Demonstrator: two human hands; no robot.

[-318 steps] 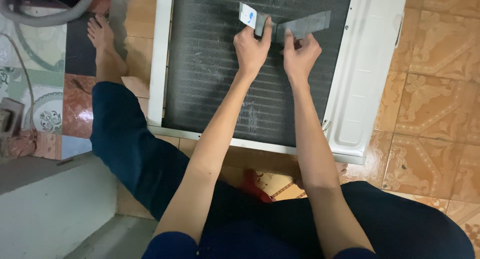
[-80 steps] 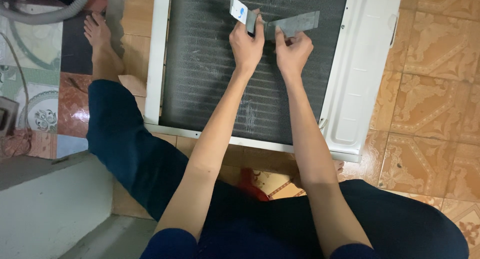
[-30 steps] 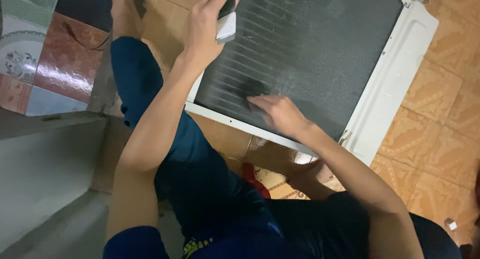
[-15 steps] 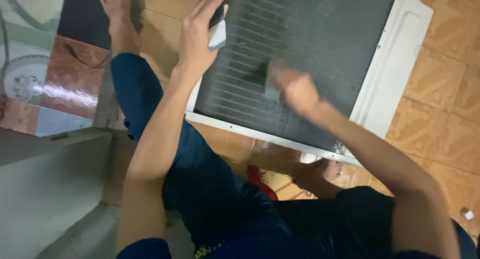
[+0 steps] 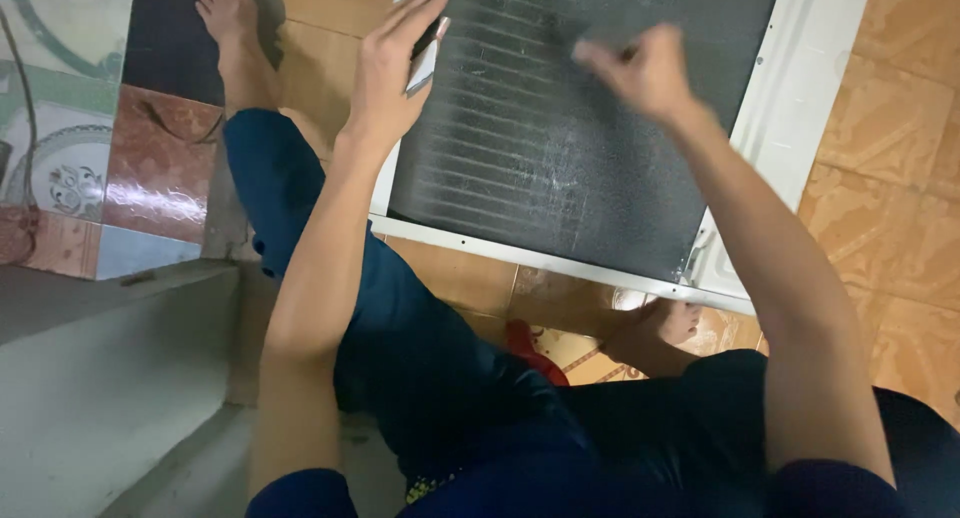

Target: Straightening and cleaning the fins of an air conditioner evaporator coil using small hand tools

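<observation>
A dark finned grille (image 5: 530, 178) in a white frame (image 5: 795, 98) lies flat on the tiled floor in front of me. My left hand (image 5: 385, 73) rests at the frame's left edge and grips a small flat white piece (image 5: 428, 56) with a dark edge. Over the upper middle of the grille my right hand (image 5: 645, 73) is blurred by motion. Its fingers are drawn together and point left. Whether anything is in them cannot be made out. Pale scuff marks streak the grille below that hand.
My legs in dark blue trousers straddle the frame, one bare foot (image 5: 228, 13) at the top left, the other (image 5: 655, 328) under its near edge. A red item (image 5: 525, 343) lies by my knee. A grey concrete step (image 5: 90, 388) and patterned tiles (image 5: 60, 168) are on the left.
Both hands left the grille's top, where they held a small white piece and a grey strip. My left hand went to the left edge; my right hand swept across the grille and upward.
</observation>
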